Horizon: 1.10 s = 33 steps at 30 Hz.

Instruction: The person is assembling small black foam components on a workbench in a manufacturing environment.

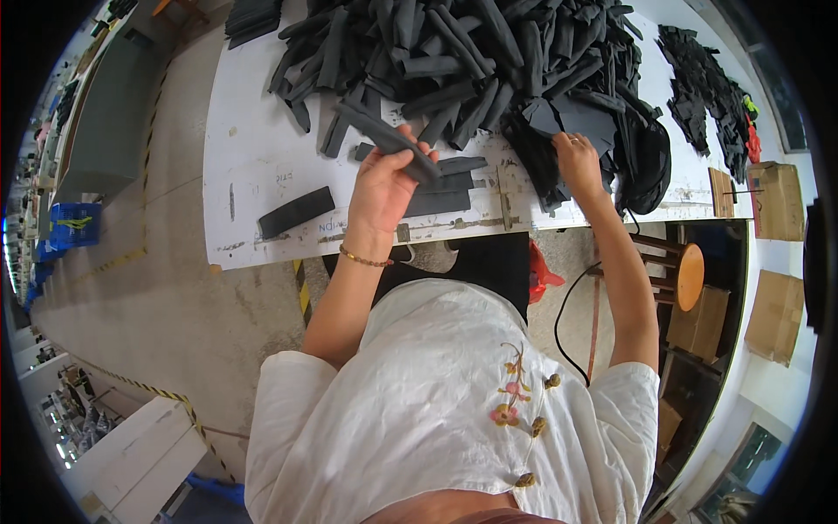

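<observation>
My left hand (384, 185) is closed around a dark grey rolled fabric tube (374, 127), held tilted above the white table (249, 166). To the right, the fingers of my right hand (579, 166) pinch the near edge of a black fabric piece (583, 120), which lies among other flat dark pieces. Behind both hands rises a big heap of similar dark fabric tubes (454, 65). Flat dark strips (439, 199) lie by the table's front edge, just right of my left hand. A single folded dark strip (297, 212) rests further left.
A black bag (646, 162) sits right of my right hand, with a black cable (559, 327) hanging below the table. More dark cut pieces (711, 100) lie at the far right. A wooden stool (690, 277) and cardboard boxes (777, 201) stand to the right.
</observation>
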Available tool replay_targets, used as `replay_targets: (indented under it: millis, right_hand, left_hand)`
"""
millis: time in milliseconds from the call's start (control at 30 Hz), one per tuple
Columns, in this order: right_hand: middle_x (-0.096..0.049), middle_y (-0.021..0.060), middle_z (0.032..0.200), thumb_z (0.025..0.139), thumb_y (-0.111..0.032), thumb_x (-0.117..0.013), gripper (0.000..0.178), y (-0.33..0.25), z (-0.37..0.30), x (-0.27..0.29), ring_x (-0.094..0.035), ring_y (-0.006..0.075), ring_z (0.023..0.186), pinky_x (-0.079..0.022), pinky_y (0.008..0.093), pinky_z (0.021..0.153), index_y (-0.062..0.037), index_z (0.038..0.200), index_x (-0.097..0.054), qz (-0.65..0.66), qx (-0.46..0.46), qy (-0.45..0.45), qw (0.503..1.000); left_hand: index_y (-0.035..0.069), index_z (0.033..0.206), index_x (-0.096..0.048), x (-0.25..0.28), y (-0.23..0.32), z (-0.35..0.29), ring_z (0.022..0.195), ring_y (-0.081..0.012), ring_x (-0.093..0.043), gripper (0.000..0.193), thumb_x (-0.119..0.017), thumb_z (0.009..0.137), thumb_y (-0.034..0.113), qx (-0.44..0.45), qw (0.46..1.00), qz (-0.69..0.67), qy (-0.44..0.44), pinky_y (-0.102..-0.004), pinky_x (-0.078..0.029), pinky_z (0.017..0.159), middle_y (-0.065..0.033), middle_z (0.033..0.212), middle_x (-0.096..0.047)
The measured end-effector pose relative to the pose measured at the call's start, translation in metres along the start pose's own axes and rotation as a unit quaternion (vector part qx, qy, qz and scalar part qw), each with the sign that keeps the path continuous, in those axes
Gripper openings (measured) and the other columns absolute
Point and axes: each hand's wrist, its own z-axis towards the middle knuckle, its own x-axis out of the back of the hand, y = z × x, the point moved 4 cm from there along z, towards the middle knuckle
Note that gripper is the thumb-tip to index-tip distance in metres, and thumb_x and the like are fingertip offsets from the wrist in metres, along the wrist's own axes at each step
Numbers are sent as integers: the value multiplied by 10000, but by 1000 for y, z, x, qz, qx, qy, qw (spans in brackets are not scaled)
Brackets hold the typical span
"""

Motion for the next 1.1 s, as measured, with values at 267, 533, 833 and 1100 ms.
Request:
replay_targets:
  millis: [267, 533, 833, 1100]
  right_hand:
    - [-628, 134, 851, 784, -98, -679, 133, -10, 4, 16, -604, 335, 840, -480, 400, 772, -12, 832, -588, 45, 23, -33, 998]
    - [-623, 142, 923, 791, -51, -681, 132, 1, 9, 37, -611, 335, 854, -502, 378, 758, 16, 855, -587, 183, 2, 30, 983]
    - [-475, 120, 897, 780, -32, -722, 265, -120, 25, 60, -490, 299, 824, -439, 356, 739, -15, 870, -473, 335, -51, -131, 932]
    - [-586, 133, 1126, 749, -19, -740, 220, -155, 15, 63, -574, 304, 1006, -489, 359, 826, -6, 934, -622, 344, 8, -79, 936]
  left_hand:
    - [21, 1107, -560, 19, 7, 0, 1069, -280, -567, 199, -508, 914, 25, -22, 998, 12, 56, -464, -468, 980, -140, 1100, -573]
    - [48, 1230, -552, 7, -5, 0, 1141, -305, -590, 300, -595, 938, 102, 16, 993, 81, 82, -434, -499, 943, -121, 1199, -612]
    - [11, 1158, -570, 3, -8, 4, 1027, -324, -652, 245, -608, 920, 51, 8, 994, 46, 102, -422, -557, 889, -166, 1096, -649]
    - [-39, 1194, -548, 14, -1, 9, 1130, -321, -597, 278, -583, 944, 80, 13, 993, 21, 116, -441, -522, 976, -193, 1214, -598]
